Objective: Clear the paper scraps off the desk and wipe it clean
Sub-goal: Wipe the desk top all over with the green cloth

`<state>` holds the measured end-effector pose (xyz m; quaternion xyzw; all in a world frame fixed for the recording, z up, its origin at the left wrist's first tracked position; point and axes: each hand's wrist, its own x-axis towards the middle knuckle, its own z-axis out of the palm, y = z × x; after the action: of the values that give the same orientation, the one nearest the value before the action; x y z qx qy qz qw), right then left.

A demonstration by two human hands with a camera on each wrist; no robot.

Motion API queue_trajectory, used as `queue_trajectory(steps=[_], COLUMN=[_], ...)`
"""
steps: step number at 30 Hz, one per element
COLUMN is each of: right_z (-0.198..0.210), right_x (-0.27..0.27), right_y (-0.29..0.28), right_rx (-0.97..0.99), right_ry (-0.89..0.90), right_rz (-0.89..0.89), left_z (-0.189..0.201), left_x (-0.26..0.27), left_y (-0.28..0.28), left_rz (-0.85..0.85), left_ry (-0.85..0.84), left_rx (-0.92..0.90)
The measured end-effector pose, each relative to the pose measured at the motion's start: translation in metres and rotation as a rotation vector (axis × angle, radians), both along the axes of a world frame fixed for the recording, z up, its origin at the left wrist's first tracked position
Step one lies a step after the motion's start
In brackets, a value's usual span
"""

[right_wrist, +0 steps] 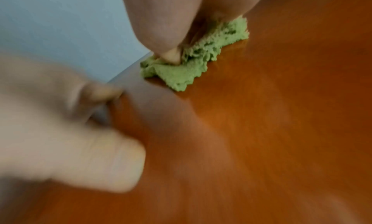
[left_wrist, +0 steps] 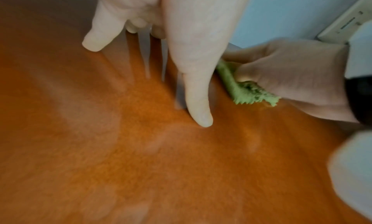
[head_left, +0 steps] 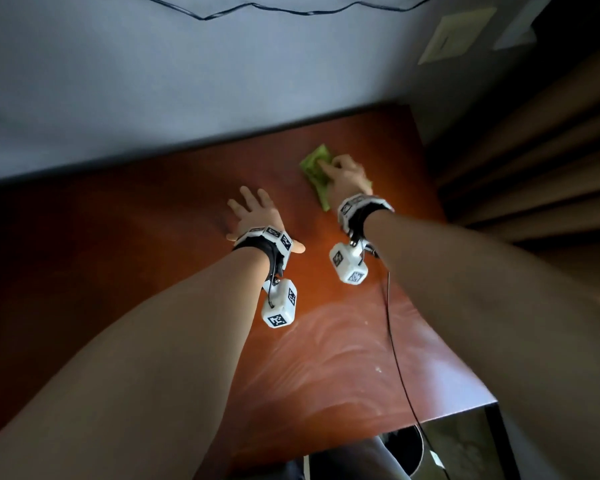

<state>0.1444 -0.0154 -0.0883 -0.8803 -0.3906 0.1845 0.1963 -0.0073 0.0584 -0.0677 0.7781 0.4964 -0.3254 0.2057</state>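
A crumpled green cloth (head_left: 314, 165) lies on the reddish-brown wooden desk (head_left: 153, 220), toward its far right corner. My right hand (head_left: 345, 174) sits on top of it, fingers bent down into the fabric and bunching it against the wood. In the right wrist view a fingertip (right_wrist: 170, 57) digs into the cloth (right_wrist: 193, 66). My left hand (head_left: 253, 209) rests flat on the desk to the left of the cloth, fingers spread and holding nothing. In the left wrist view its thumb (left_wrist: 198, 100) lies straight on the wood, beside the cloth (left_wrist: 247, 90). A tiny white speck (head_left: 378, 369) sits near the front.
Pale wipe streaks (head_left: 343, 341) mark the near part of the desk. A black cable (head_left: 392, 327) trails over the right side to the front edge. A grey-blue wall (head_left: 187, 81) borders the back, curtains (head_left: 534, 150) hang at the right, and a dark round container (head_left: 404, 448) stands below the front edge.
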Motion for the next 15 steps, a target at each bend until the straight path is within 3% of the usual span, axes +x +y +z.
queue_trajectory(steps=[2, 4, 6, 8, 10, 15], right_z=[-0.006, -0.008, -0.010, -0.014, -0.013, -0.018], right_x=[0.020, 0.017, -0.005, -0.028, -0.030, 0.028], right_y=[0.011, 0.028, 0.043, 0.051, 0.048, -0.008], right_rx=[-0.024, -0.043, -0.024, -0.044, -0.075, -0.087], right_ry=[-0.032, -0.022, -0.005, 0.014, 0.048, -0.043], right_rz=[-0.114, -0.114, -0.003, 0.218, 0.265, -0.049], left_z=[-0.010, -0.017, -0.020, -0.015, -0.010, 0.002], left_x=[0.000, -0.001, -0.002, -0.001, -0.001, -0.002], left_y=[0.002, 0.004, 0.006, 0.005, 0.003, 0.000], left_rz=[-0.008, -0.013, -0.012, -0.013, -0.008, 0.009], left_ry=[0.006, 0.014, 0.014, 0.029, 0.036, -0.010], left_rx=[0.015, 0.034, 0.028, 0.020, 0.005, -0.028])
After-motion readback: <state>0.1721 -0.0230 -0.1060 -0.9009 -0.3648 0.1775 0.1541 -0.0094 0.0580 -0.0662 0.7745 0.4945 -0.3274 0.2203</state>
